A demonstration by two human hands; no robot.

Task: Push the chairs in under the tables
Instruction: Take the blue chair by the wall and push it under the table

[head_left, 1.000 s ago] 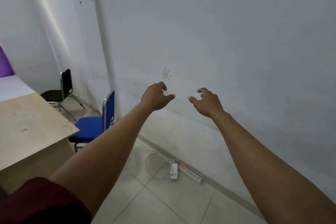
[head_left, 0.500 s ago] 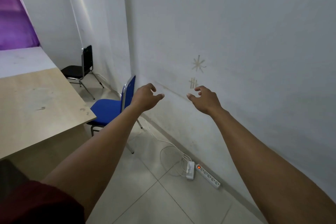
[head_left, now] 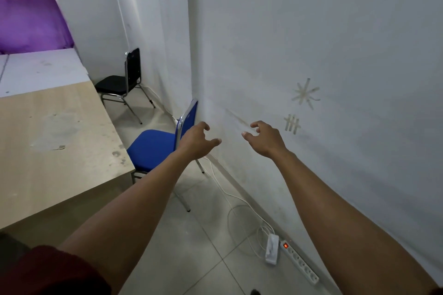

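The blue chair [head_left: 153, 148] stood at the near corner of the wooden table [head_left: 60, 151], seat only slightly under the tabletop edge, backrest toward the white wall [head_left: 311, 31]. A black chair [head_left: 119, 81] stood farther back near the room corner, beside a white table [head_left: 40, 69], not tucked in. Left hand [head_left: 196, 141] was raised in front of the blue chair's backrest, fingers curled and parted, thumb out, gripping nothing; contact with the backrest could not be confirmed. Right hand [head_left: 263, 139] hung in the air before the wall, fingers likewise loosely curled and apart, empty. On the tiled floor [head_left: 191, 258] by the wall lay a power strip [head_left: 300, 262] with a red lit switch, a white adapter [head_left: 272, 249] and a coiled white cable [head_left: 239, 213].
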